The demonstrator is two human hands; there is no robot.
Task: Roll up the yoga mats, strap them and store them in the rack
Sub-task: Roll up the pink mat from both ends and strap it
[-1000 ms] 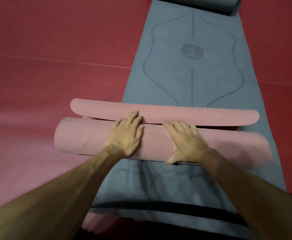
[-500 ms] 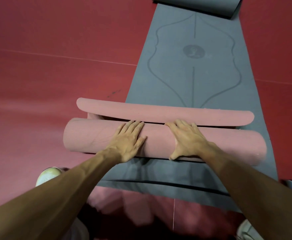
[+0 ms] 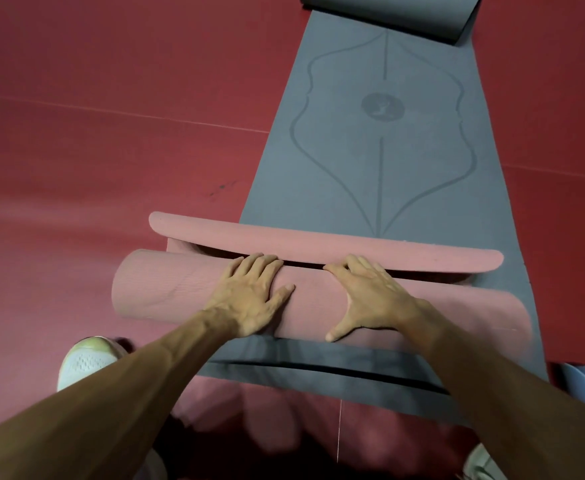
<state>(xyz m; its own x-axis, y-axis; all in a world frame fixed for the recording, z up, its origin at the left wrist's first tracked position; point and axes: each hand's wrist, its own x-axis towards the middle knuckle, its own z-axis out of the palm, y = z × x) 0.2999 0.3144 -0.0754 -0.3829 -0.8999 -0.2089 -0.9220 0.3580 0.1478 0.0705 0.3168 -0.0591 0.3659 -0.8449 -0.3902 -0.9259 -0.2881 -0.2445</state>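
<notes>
Both my hands lie flat on the pink mat, which is rolled into a thick tube lying crosswise on the grey mat. My left hand presses on the top of the roll a little left of its middle, fingers straight and close together, thumb out to the right. My right hand presses just beside it, apart from the left, fingers spread and straight, thumb reaching down the near side of the roll. Neither hand grips anything: the palms and fingers only bear down on the roll.

My fingertips on both sides reach the far edge of the roll, where a dark gap opens. Beyond that gap the pink mat's loose end curls up in a long low lip, not yet wound in. The roll's left end sticks out past the grey mat over the red floor; its right end sits on the grey mat and looks blurred.

The grey mat runs away from me, flat, with curved lines and a round mark printed on it. Its far end is rolled up at the top edge of the view. A dark line crosses its near end; I cannot tell whether that is a fold.

A pale shoe shows under my left forearm.
</notes>
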